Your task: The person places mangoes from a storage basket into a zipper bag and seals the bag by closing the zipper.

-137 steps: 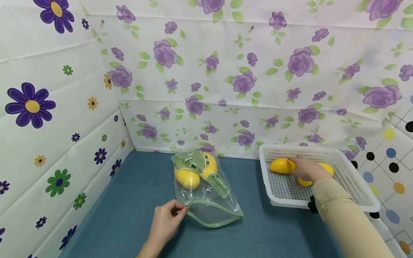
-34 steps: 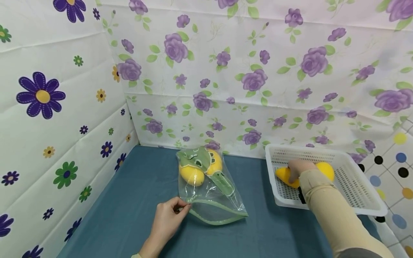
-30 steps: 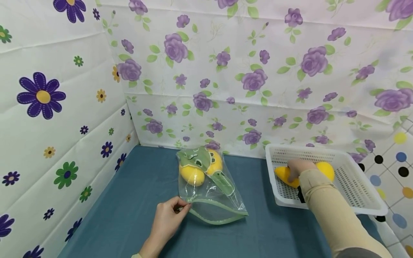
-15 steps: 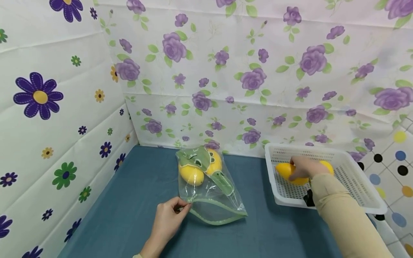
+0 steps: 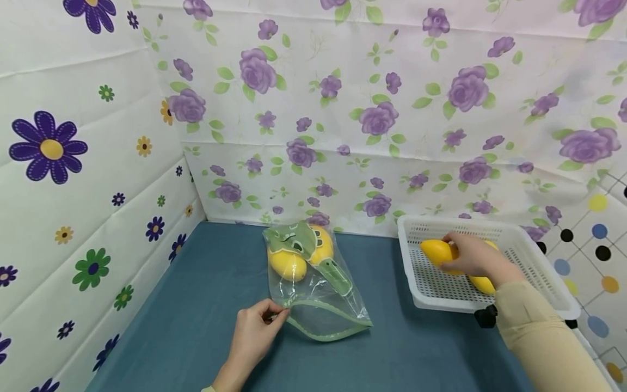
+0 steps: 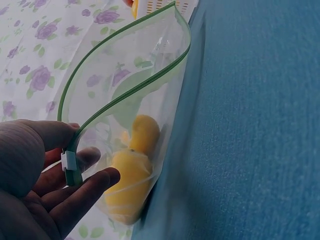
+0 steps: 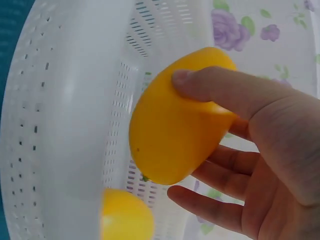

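Observation:
My left hand (image 5: pixel 252 332) pinches the left corner of a clear zip bag (image 5: pixel 334 276) with green print. The bag lies on the table, its green-edged mouth gaping toward me. Two yellow fruits (image 5: pixel 288 265) are inside, partly behind the print. A white zip slider (image 6: pixel 68 161) sits between my fingers in the left wrist view. My right hand (image 5: pixel 472 255) grips a yellow mango (image 7: pixel 175 130) over the white basket (image 5: pixel 409 283), thumb on one side and fingers on the other. Another yellow mango (image 5: pixel 482 284) lies in the basket, partly hidden by that hand.
The perforated basket stands at the back right, near the flowered back wall (image 5: pixel 343 179). Blue cloth (image 5: pixel 387 305) covers the table between bag and basket. A daisy-patterned wall (image 5: pixel 122 256) closes the left side, a dotted one (image 5: pixel 600 261) the right.
Earlier my right hand was reaching down among the mangoes in the basket. It has since drawn up with one mango, uncovering another. My left hand keeps its pinch on the bag.

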The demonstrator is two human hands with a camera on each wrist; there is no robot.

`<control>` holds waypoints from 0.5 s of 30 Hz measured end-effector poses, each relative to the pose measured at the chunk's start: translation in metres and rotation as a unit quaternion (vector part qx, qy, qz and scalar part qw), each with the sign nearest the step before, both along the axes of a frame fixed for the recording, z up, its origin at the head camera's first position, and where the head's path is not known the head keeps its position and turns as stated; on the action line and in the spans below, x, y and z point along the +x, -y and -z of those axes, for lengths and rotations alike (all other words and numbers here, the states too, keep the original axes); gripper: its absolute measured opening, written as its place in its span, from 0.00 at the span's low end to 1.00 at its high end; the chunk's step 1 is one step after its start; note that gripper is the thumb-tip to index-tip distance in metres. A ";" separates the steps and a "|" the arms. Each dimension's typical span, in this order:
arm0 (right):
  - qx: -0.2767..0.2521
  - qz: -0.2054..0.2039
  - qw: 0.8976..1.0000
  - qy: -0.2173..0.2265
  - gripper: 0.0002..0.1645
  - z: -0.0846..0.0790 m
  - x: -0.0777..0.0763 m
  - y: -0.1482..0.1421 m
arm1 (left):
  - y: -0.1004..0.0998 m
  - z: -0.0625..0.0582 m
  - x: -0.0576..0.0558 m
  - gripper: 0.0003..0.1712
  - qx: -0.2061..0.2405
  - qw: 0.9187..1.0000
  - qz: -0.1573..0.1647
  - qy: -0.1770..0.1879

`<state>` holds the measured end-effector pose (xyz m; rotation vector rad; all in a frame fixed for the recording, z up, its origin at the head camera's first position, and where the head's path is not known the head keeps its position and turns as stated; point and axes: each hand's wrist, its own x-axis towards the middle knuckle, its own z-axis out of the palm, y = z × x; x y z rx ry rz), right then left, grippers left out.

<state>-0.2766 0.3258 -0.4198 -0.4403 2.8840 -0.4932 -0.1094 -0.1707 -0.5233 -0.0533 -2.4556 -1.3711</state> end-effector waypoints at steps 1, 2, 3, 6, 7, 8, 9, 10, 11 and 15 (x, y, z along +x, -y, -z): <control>-0.004 0.001 1.000 -0.008 0.44 0.001 0.002 -0.002 | 0.000 0.000 0.000 0.12 0.000 1.000 0.000 -0.002; -0.007 0.005 1.000 -0.015 0.44 0.002 0.004 -0.003 | 0.000 0.000 0.000 0.12 0.000 1.000 0.000 -0.003; -0.011 0.006 1.000 -0.020 0.44 0.003 0.006 -0.004 | 0.000 -0.001 0.000 0.12 0.001 1.000 -0.001 -0.005; -0.025 0.013 0.999 -0.032 0.43 0.006 0.012 -0.008 | 0.001 -0.001 0.000 0.13 0.002 1.000 -0.002 -0.005; -0.030 0.016 0.999 -0.035 0.42 0.007 0.015 -0.008 | 0.001 -0.001 0.000 0.13 0.001 1.000 -0.002 -0.005; -0.035 0.017 0.998 -0.039 0.42 0.008 0.018 -0.009 | 0.001 -0.001 0.001 0.13 0.000 1.000 -0.003 -0.005; -0.040 0.018 0.998 -0.044 0.42 0.009 0.021 -0.009 | 0.001 -0.001 0.001 0.13 0.000 1.000 -0.003 -0.005; -0.043 0.019 0.998 -0.050 0.42 0.010 0.023 -0.010 | 0.001 -0.001 0.001 0.13 0.000 1.000 -0.004 -0.005; -0.047 0.020 0.997 -0.056 0.42 0.011 0.026 -0.011 | 0.001 -0.001 0.001 0.13 -0.001 1.000 -0.004 -0.005; -0.061 0.023 0.995 -0.081 0.45 0.012 0.037 -0.012 | 0.002 -0.001 0.001 0.13 -0.002 1.000 -0.004 -0.012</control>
